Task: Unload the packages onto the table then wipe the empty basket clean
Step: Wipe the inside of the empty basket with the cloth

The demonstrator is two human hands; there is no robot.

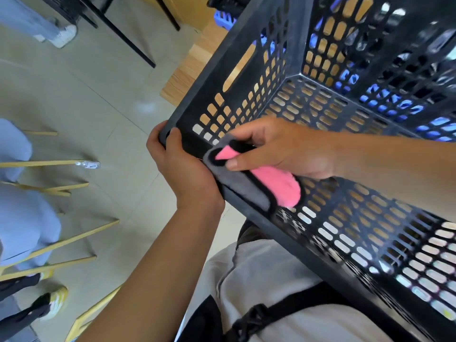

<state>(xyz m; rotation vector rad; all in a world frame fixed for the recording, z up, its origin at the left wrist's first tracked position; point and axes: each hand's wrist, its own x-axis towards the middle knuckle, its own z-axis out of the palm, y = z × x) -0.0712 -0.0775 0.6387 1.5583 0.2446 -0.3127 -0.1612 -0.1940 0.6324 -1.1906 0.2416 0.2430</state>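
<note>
A black perforated plastic basket (249, 215) fills the right of the view, tilted towards me, with nothing inside it. My left hand (182, 169) grips its near left corner from outside. My right hand (283, 146) reaches in over the near rim and presses a pink and grey cloth with black trim (276, 186) against that rim and the inner wall by the corner. Dark packages (404, 43) and blue ones (385, 99) show only through the holes of the far wall.
The wooden table (187, 70) lies under and behind the basket, its edge at the left. Left of it is tiled floor with a black table's legs (128, 38), wooden chair legs (61, 188), a plastic bottle (88, 165) and other people's legs and shoes.
</note>
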